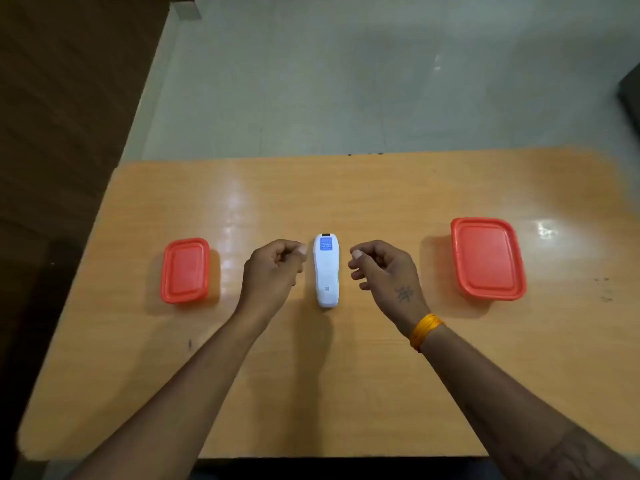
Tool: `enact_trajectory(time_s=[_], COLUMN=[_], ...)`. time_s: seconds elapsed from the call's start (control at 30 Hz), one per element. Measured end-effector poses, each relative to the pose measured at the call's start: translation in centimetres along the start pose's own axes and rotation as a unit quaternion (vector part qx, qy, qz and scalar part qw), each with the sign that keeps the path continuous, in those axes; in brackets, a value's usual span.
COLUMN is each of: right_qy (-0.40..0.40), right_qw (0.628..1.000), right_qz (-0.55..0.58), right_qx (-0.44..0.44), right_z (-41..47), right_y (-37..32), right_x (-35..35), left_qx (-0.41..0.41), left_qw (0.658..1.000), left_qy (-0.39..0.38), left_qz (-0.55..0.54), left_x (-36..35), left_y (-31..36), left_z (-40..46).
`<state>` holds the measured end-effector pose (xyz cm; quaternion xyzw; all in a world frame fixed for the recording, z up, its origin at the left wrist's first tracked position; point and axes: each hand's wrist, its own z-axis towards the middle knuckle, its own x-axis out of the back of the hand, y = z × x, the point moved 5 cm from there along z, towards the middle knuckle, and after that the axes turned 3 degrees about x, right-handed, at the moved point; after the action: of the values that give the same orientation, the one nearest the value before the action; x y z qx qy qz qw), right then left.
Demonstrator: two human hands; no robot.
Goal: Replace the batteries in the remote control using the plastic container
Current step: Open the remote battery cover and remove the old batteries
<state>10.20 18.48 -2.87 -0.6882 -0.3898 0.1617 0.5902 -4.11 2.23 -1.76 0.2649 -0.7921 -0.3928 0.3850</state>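
Observation:
A white remote control (pixel 326 271) lies lengthwise at the middle of the wooden table (pixel 346 375), back side up, with a blue sticker near its far end. My left hand (pixel 273 268) hovers just left of it with loosely curled fingers and holds nothing. My right hand (pixel 382 271) hovers just right of it, fingers also loosely curled and empty. Neither hand touches the remote. A small red plastic container (pixel 185 270) with its lid on stands to the left. A larger red lidded container (pixel 487 258) stands to the right.
The table's far edge (pixel 346 157) borders a pale tiled floor. A dark wooden wall or panel (pixel 62 116) runs along the left side. An orange thread band (pixel 425 330) circles my right wrist.

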Motion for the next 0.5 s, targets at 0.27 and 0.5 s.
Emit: enact_trajectory(time_s=[0.27,0.5], right_qy=[0.026,0.055], right_qw=[0.993,0.969], right_qz=[-0.083,-0.217], right_qx=[0.076,0.102], right_z=[2.5,2.8], right_y=[7.5,7.8], right_x=[-2.7,-4.8], left_qx=[-0.037,-0.08], left_qw=[0.997,0.994], left_qy=[0.052,0.04], left_qz=[0.046,0.065], left_x=[-3.2,-5.0], left_y=[-6.5,-8.0], left_z=[3.5,3.1])
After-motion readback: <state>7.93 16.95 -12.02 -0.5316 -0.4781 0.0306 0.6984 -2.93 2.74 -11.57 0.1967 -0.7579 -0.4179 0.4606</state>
